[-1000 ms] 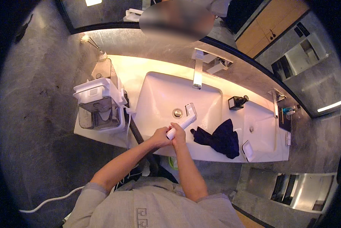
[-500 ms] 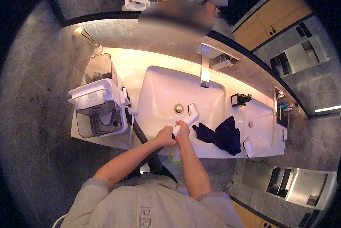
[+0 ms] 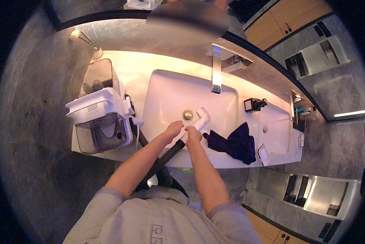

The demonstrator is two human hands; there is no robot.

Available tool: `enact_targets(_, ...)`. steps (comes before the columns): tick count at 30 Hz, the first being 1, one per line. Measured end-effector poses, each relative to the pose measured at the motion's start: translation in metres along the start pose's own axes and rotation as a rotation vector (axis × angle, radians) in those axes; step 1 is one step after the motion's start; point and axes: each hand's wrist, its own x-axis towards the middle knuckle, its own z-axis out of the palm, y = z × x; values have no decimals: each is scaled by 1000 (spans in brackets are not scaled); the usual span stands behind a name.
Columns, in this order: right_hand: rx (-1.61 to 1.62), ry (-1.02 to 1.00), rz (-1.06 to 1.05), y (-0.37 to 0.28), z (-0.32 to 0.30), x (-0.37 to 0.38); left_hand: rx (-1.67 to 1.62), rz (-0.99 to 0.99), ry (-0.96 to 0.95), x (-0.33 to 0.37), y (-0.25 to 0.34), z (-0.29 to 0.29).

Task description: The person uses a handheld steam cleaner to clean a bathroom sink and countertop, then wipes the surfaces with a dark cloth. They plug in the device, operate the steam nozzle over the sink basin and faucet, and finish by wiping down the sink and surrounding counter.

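Observation:
My right hand (image 3: 194, 135) is wrapped round the handle of a white hose nozzle (image 3: 201, 118), whose wide clear-tipped head points into the white sink (image 3: 150, 97). A dark ribbed hose (image 3: 169, 155) runs from the handle's lower end, between my forearms. My left hand (image 3: 175, 129) hovers over the sink's near side, just left of the nozzle and apart from it, fingers loosely stretched forward. Left of the sink stands a white spot-cleaning machine (image 3: 93, 106) with see-through grey tanks; a section of hose shows beside it.
A dark cloth (image 3: 235, 144) lies crumpled on the counter right of the sink. Behind it stand a black pump bottle (image 3: 254, 105) and a second basin (image 3: 274, 126). A tall square faucet (image 3: 216, 71) overhangs the sink. A reed diffuser (image 3: 96, 51) is at the back left.
My left hand has let go of the nozzle's lower end and moved up and forward, baring the hose joint. My right hand still holds the handle. The view has shifted slightly.

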Motion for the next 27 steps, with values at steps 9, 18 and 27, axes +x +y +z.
enact_targets(9,-11,-42,-31,35,8,46,-582,-139,-20,111,-32,21)
enact_targets(18,-156,-16,-143,8,0,18,-895,-31,-158,201,-36,48)
enact_targets(27,-133,4,-163,-3,-12,24,-518,-7,62,211,-25,61)
